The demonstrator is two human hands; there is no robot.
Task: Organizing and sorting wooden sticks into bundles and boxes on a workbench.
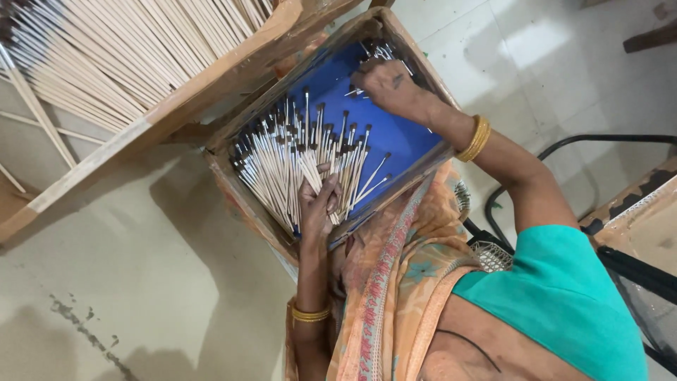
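Note:
A cardboard box [243, 194] with a blue floor [395, 137] lies in front of me, tilted. Several thin pale sticks with dark tips [282, 159] fan across it. My left hand [317, 206] is closed around the near ends of this bundle, at the box's near edge. My right hand [386, 86] reaches to the far end of the box, fingers curled down and pinching a few loose sticks [355, 92] on the blue floor. Several more sticks [384, 49] lie in the far corner just beyond it. Gold bangles sit on both wrists.
A wooden rack [162, 113] at the top left carries many long pale sticks [127, 49]. A black metal frame [585, 137] and a wire mesh basket [490, 255] are at the right. The floor [141, 282] is pale and stained.

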